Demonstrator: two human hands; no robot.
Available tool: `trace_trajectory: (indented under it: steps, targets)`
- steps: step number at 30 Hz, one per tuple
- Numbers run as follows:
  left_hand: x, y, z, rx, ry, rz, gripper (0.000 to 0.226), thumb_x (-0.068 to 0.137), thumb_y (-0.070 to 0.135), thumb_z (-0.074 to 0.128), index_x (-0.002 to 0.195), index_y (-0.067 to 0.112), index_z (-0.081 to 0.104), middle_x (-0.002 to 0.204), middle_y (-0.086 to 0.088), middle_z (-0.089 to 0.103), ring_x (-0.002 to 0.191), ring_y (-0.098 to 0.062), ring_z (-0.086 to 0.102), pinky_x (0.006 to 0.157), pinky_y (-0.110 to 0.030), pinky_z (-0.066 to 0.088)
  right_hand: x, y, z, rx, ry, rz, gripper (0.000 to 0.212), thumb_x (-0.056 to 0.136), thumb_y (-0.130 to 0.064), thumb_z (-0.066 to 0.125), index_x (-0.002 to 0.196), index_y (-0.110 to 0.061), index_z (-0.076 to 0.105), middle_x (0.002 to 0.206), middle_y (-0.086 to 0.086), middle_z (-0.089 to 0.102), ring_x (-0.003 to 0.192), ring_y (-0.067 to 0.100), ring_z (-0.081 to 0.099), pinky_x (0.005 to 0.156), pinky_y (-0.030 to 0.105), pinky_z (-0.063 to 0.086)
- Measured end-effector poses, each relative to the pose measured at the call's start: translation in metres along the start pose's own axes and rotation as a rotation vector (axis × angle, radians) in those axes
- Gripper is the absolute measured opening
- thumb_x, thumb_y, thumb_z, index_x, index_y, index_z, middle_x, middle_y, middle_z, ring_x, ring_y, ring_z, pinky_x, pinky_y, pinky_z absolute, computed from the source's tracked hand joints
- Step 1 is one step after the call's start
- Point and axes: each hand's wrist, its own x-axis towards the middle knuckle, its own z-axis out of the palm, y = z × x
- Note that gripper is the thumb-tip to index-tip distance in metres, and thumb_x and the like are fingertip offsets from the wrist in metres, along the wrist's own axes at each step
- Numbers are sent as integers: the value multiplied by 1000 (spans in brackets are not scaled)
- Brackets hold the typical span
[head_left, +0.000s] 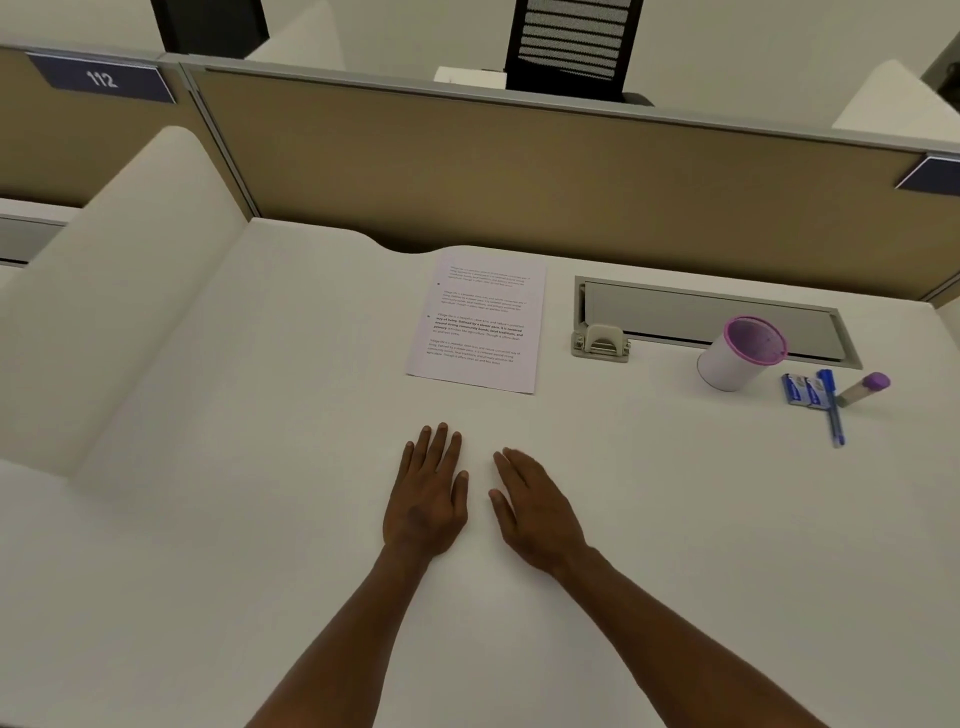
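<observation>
My left hand (428, 493) and my right hand (535, 506) lie flat, palms down, side by side on the white desk (234, 519), fingers straight and holding nothing. A printed sheet of paper (478, 322) lies beyond them, apart from both hands. To its right sits a small beige hole punch (601, 342). Farther right stands a white cup with a pink rim (740, 353), then a small blue packet (802, 391), a blue pen (832, 408) and a glue stick with a purple cap (866, 388).
A tan partition (519, 171) closes the desk's far side, with a grey cable tray (711, 317) recessed before it. A white side divider (119, 291) rises on the left. A black chair (571, 47) stands behind the partition.
</observation>
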Motion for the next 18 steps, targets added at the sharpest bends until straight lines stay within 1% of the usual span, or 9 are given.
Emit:
trace_trajectory:
  steps: [1, 3, 5, 7, 10, 12, 14, 16, 18]
  targets:
    - [0, 0, 0, 1, 1, 2, 60, 103, 42, 24, 158, 22, 18, 167, 1, 11, 155, -16, 2, 127, -39, 9, 8, -2, 0, -20, 20, -12, 52, 99, -34, 43, 145, -10, 42, 146, 13, 47, 137, 25, 42, 115, 34, 32]
    - [0, 0, 0, 4, 1, 5, 59, 103, 42, 25, 158, 21, 19, 167, 0, 11, 155, -16, 3, 127, -39, 9, 21, -6, 1, -51, 1, -21, 50, 99, -34, 46, 142, -9, 47, 140, 15, 51, 132, 28, 46, 110, 38, 38]
    - [0, 0, -1, -3, -5, -1, 59, 103, 42, 26, 158, 22, 19, 167, 1, 10, 155, -15, 2, 127, -39, 9, 27, -6, 2, -101, -10, -50, 44, 96, -32, 52, 133, -9, 56, 132, 14, 58, 124, 29, 52, 103, 38, 44]
    - [0, 1, -2, -7, -12, -3, 59, 103, 42, 26, 159, 23, 17, 167, 2, 9, 155, -14, 0, 127, -39, 9, 25, 1, 1, -152, 6, -126, 32, 91, -23, 62, 118, -7, 66, 116, 12, 66, 110, 29, 60, 92, 36, 52]
    - [-1, 2, -3, -13, -3, -5, 59, 103, 41, 27, 159, 23, 17, 167, 3, 9, 155, -15, 1, 127, -38, 8, 17, 19, -7, -163, 55, -214, 10, 85, -7, 64, 94, -5, 70, 95, 8, 67, 90, 26, 62, 77, 36, 54]
    - [-1, 2, -4, -14, 2, -6, 59, 103, 40, 29, 158, 23, 18, 167, 2, 11, 155, -15, 2, 127, -39, 10, 14, 30, -17, -60, 129, -106, 4, 83, -6, 66, 82, -7, 69, 88, 4, 66, 85, 24, 60, 72, 35, 53]
    - [-1, 2, -3, -13, -3, -5, 59, 103, 40, 29, 159, 23, 17, 167, 2, 10, 155, -15, 1, 127, -40, 10, 14, 38, -27, 95, 224, 53, 6, 83, -6, 67, 86, -10, 72, 92, 2, 69, 88, 20, 62, 77, 29, 52]
    - [-1, 2, -3, -9, -4, -6, 59, 103, 40, 28, 159, 23, 17, 167, 2, 10, 155, -16, 1, 127, -40, 9, 17, 46, -35, 186, 265, 165, 20, 83, -1, 64, 99, -9, 73, 103, 5, 70, 99, 21, 64, 88, 30, 51]
    - [-1, 3, -3, -5, -6, -5, 59, 103, 39, 28, 159, 22, 17, 167, 1, 10, 155, -17, 2, 127, -40, 7, 20, 47, -38, 141, 134, 248, 31, 88, -1, 55, 116, -5, 68, 120, 10, 64, 115, 26, 57, 100, 30, 43]
